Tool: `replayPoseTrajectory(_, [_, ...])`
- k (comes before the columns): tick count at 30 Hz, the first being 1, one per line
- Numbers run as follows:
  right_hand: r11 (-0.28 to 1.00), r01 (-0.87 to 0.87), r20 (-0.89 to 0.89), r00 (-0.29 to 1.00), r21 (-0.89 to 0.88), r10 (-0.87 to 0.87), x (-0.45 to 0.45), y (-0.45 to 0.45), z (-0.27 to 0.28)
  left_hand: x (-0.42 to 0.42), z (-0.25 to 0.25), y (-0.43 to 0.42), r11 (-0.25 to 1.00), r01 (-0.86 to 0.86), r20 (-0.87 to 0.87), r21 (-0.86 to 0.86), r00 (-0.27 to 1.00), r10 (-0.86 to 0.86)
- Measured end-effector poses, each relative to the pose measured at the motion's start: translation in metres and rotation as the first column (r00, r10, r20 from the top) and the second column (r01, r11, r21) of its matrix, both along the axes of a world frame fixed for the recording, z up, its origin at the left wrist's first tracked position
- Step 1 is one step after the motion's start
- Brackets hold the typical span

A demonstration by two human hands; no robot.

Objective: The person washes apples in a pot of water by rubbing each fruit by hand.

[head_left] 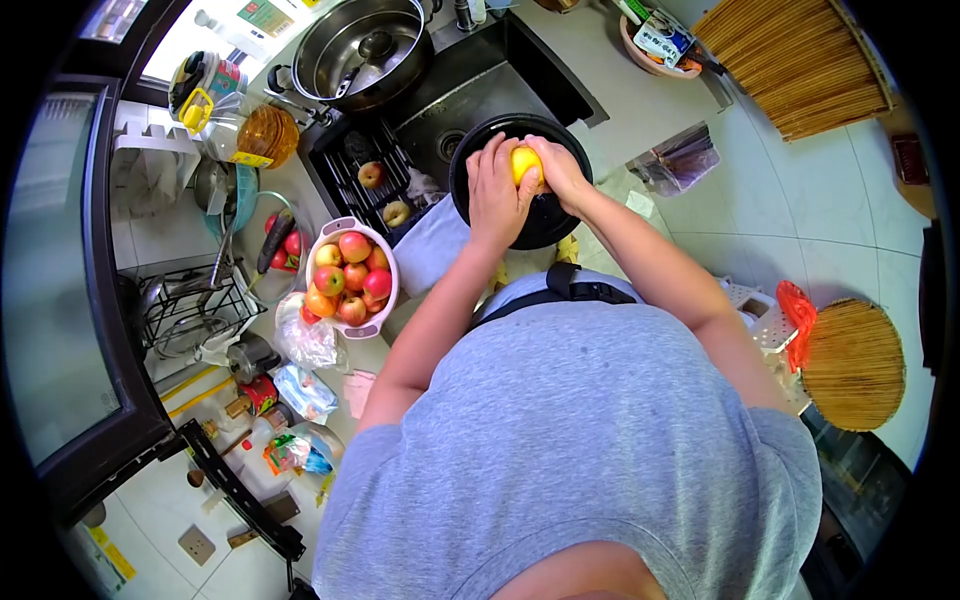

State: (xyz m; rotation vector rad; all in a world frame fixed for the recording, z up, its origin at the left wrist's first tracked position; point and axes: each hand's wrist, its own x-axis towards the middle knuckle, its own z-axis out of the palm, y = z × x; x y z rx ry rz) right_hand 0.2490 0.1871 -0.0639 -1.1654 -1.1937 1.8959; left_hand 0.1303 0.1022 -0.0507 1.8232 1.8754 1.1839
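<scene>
Both hands are at a round black tub (pixel 462 190) in front of the sink. Between them is a smooth yellow fruit (pixel 525 162), partly covered by fingers, so its exact kind is unclear. My left hand (pixel 496 190) curls around its left side, fingers closed. From the right, my right hand (pixel 560 172) grips the same fruit, its fingertips mostly hidden. Left of the tub, a pink-rimmed colander (pixel 390 285) holds several red and yellow apples (pixel 354 277). Two more pale fruits, one upper (pixel 371 175) and one lower (pixel 396 213), lie on the dark rack by the sink.
Behind the tub is a dark sink (pixel 480 100), with a large lidded pot (pixel 362 50) at its left. An oil bottle (pixel 262 135), a glass bowl (pixel 275 250) and a wire rack (pixel 190 310) crowd the left. A small basket (pixel 655 55) stands back right.
</scene>
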Motion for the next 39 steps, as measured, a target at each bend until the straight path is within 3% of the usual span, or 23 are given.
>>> replayPoseTrajectory(1, [0.979,-0.001,0.014,1.000,-0.205,0.004,-0.001,0.003,-0.002,-0.003,0.000,0.001,0.997,0.057,-0.023,0.053,0.998,-0.056])
replayPoseTrajectory(4, [0.943,0.028,-0.005,0.999,-0.332,-0.031,-0.011,0.011,-0.005,-0.017,-0.008,0.013,0.971,0.189,-0.029,0.149,0.982,-0.186])
replayPoseTrajectory(5, [0.907,-0.003,-0.030,1.000,-0.421,-0.011,-0.012,0.012,-0.004,-0.018,-0.012,0.016,0.971,0.188,-0.028,0.148,0.982,-0.185])
replayPoseTrajectory(7, [0.921,0.009,0.003,1.000,-0.390,-0.008,-0.018,0.008,0.014,-0.019,-0.016,0.020,0.971,0.110,0.035,0.213,0.992,-0.120])
replayPoseTrajectory(9, [0.978,0.061,-0.061,0.995,-0.201,-0.074,-0.024,0.000,0.032,-0.012,-0.018,0.024,0.959,0.034,0.104,0.280,0.992,-0.066])
replayPoseTrajectory(11, [0.988,0.020,-0.095,0.995,-0.152,-0.035,-0.023,-0.001,0.017,-0.006,-0.020,0.027,0.936,-0.113,0.253,0.334,0.967,0.026])
replayPoseTrajectory(13, [0.967,-0.008,-0.078,0.997,0.254,0.029,-0.024,-0.008,0.010,0.003,-0.016,0.025,0.924,-0.197,0.342,0.327,0.936,0.078])
replayPoseTrajectory(15, [0.976,-0.071,-0.072,0.994,0.204,0.088,-0.025,-0.021,0.007,0.008,-0.012,0.021,0.926,-0.377,0.492,0.035,0.813,0.312])
replayPoseTrajectory(16, [0.908,0.017,-0.062,0.998,0.418,0.010,-0.032,-0.033,0.005,0.009,-0.015,0.026,0.894,-0.448,0.493,0.018,0.782,0.382])
replayPoseTrajectory(17, [0.787,0.097,-0.069,0.995,0.609,-0.069,-0.035,-0.039,0.004,0.008,-0.018,0.030,0.872,-0.473,0.652,-0.123,0.624,0.431])
replayPoseTrajectory(18, [0.864,0.010,-0.073,0.997,0.503,0.031,-0.030,-0.038,0.009,0.007,-0.018,0.029,0.870,-0.483,0.634,-0.103,0.642,0.431])
replayPoseTrajectory(21, [0.871,-0.106,0.000,0.993,0.480,0.120,-0.019,-0.028,0.021,0.003,-0.015,0.029,0.889,-0.453,0.603,-0.062,0.693,0.395])
replayPoseTrajectory(25, [0.866,-0.076,0.065,0.997,0.495,0.051,-0.020,-0.032,0.023,0.000,-0.010,0.028,0.922,-0.387,0.620,-0.007,0.722,0.308])
replayPoseTrajectory(28, [0.852,0.032,-0.064,0.998,0.522,0.001,-0.026,-0.031,0.019,0.002,-0.002,0.023,0.938,-0.344,0.618,0.025,0.743,0.256])
replayPoseTrajectory(30, [0.996,0.035,-0.255,0.967,0.076,-0.014,-0.024,-0.030,0.019,0.007,0.000,0.019,0.949,-0.307,0.612,0.072,0.765,0.201])
replayPoseTrajectory(32, [0.998,-0.001,-0.247,0.969,0.061,0.016,-0.018,-0.026,0.022,0.006,0.002,0.017,0.956,-0.268,0.598,0.122,0.788,0.144])
replayPoseTrajectory(35, [0.998,-0.054,-0.242,0.969,-0.014,0.049,-0.009,-0.024,0.030,0.000,0.004,0.013,0.988,-0.151,0.607,-0.044,0.781,0.146])
replayPoseTrajectory(37, [0.947,-0.119,-0.513,0.857,-0.297,-0.054,-0.004,-0.021,0.029,-0.006,0.001,0.014,0.989,-0.138,0.599,-0.053,0.788,0.142])
replayPoseTrajectory(39, [0.926,-0.148,-0.504,0.862,-0.348,-0.051,-0.001,-0.015,0.027,-0.014,-0.003,0.014,1.000,0.004,0.589,-0.001,0.808,-0.003])
